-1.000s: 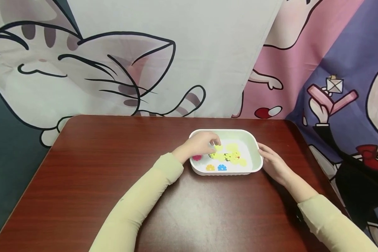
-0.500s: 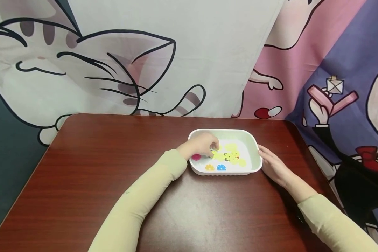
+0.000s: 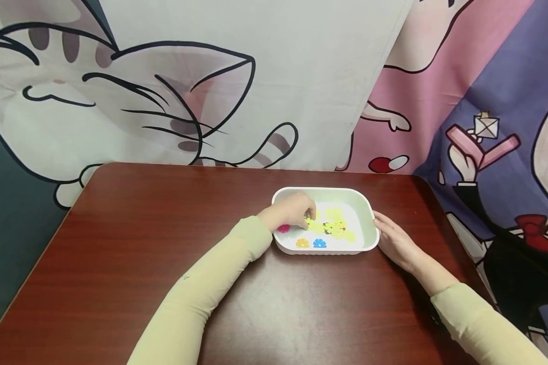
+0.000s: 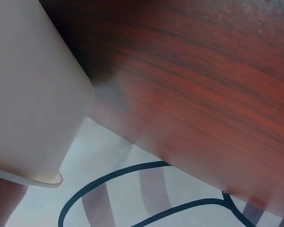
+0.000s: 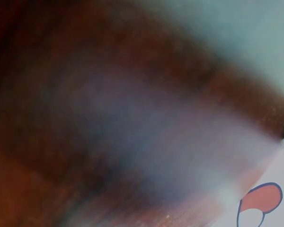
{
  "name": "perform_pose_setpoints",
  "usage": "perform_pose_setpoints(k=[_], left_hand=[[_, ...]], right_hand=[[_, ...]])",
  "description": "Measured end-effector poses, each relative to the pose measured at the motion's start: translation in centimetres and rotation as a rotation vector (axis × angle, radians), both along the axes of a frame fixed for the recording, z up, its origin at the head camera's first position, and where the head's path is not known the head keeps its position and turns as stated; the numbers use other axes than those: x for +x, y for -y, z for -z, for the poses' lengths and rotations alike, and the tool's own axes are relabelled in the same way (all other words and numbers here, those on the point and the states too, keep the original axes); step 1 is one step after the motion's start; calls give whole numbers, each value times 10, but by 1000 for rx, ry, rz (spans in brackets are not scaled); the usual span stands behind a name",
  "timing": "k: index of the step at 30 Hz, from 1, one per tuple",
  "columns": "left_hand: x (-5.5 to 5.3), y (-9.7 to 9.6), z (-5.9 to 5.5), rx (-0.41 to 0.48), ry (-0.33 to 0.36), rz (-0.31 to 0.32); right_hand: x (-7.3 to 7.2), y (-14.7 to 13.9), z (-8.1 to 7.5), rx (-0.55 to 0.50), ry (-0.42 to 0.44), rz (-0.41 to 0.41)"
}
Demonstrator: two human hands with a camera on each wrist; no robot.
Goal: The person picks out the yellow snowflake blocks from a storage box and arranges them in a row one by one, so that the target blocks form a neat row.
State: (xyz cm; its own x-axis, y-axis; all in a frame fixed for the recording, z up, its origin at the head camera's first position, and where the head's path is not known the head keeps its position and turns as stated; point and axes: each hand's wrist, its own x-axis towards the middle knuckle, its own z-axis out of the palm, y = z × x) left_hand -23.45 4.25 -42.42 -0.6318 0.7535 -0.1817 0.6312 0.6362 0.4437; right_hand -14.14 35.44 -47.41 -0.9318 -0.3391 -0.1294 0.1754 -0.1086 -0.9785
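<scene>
A white tray [image 3: 332,251] with a pale green inner wall stands on the table. Its floor carries yellow cartoon figures [image 3: 333,224] and pink, orange and blue flower shapes. My left hand [image 3: 294,209] reaches over the tray's left rim, fingers bent down at the left end of the yellow figures. I cannot tell if the fingertips pinch anything there. My right hand [image 3: 395,239] rests its fairly straight fingers on the tray's right outer wall. The left wrist view has the tray's outer wall [image 4: 33,85] close up; the right wrist view is mostly blurred.
The reddish-brown wooden table [image 3: 141,228] extends around the tray. Behind its far edge hangs a white cloth [image 3: 310,76] printed with a cat, with a pink and blue printed cloth [image 3: 484,86] at the right.
My left hand has lowered slightly into the tray, its fingertips coming closer together over the yellow figures. My right hand stays at the tray's right side.
</scene>
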Motion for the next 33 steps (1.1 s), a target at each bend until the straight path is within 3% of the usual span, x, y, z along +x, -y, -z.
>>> perform_pose_setpoints(k=[20,33], left_hand=[[-3,-1,5,56,-2,3],[-4,0,2,193,43,-35]], right_hand=[[3,2,-3,-33,-4,10],[5,1,-2,-58,-36,24]])
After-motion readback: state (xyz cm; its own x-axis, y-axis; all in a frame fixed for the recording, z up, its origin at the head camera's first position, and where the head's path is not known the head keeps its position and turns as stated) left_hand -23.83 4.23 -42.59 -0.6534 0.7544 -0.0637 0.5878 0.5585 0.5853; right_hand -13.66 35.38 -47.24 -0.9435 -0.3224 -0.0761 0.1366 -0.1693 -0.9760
